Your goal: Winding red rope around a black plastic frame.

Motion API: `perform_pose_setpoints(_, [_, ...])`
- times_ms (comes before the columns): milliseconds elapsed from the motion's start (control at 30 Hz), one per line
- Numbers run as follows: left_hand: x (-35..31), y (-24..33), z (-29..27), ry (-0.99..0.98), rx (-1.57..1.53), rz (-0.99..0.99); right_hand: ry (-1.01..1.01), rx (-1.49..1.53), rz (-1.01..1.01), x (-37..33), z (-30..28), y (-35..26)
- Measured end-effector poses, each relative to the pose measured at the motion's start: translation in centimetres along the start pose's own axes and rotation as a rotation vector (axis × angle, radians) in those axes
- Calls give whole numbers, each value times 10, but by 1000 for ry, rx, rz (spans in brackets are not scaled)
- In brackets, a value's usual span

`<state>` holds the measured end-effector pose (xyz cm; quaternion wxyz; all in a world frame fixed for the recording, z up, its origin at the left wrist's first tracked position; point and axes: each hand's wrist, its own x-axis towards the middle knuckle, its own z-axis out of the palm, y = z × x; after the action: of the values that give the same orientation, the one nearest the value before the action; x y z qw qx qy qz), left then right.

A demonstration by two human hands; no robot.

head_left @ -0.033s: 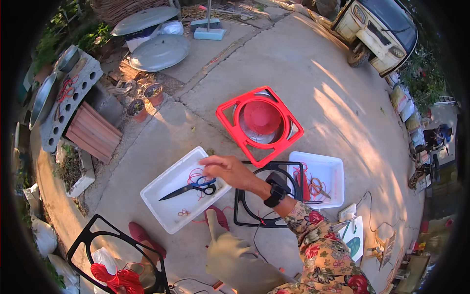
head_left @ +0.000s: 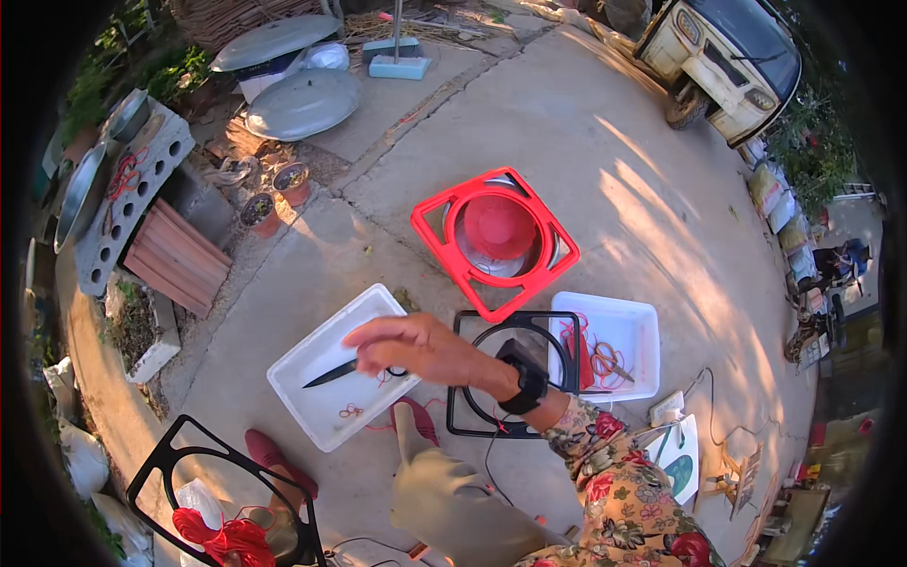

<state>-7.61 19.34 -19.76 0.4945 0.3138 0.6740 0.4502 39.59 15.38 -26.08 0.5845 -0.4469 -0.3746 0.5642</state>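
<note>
My right hand [head_left: 411,348] hovers over the shallow white tray [head_left: 312,430], fingers bent and apart, with nothing seen in them. Below it lies a pair of large scissors; the dark blade [head_left: 331,375] shows, while the hand covers most of the handles. Small tan rings [head_left: 350,410] rest in the same tray. A black square frame [head_left: 466,427] with a round opening lies under my right wrist. Beyond it is a red square frame [head_left: 444,222] around a round red piece [head_left: 498,227]. My left hand is out of view.
A white bin [head_left: 649,326] at right holds red cord and tan-handled scissors [head_left: 619,369]. Red cord [head_left: 231,539] lies by another black frame [head_left: 151,452] at lower left. A cable [head_left: 709,416] runs at right. Potted plants [head_left: 291,184] and a vehicle [head_left: 713,80] stand farther off.
My right hand has moved left and slightly down over the tray, its fingers reaching out more. It now covers the red cord and most of the scissors' handles.
</note>
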Motion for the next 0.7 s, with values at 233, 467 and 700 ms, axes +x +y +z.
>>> perform_pose_setpoints(233, [37,-64,-30,-66,49,384,-765,534,-746,-40,226,-155])
perform_pose_setpoints(467, [34,-45,-26,-193,-93,44,-749,481,-821,-102,273,-154])
perform_pose_setpoints(700, [-1,-6,-23,-207,-78,59,-682,262,-668,-153,318,-135])
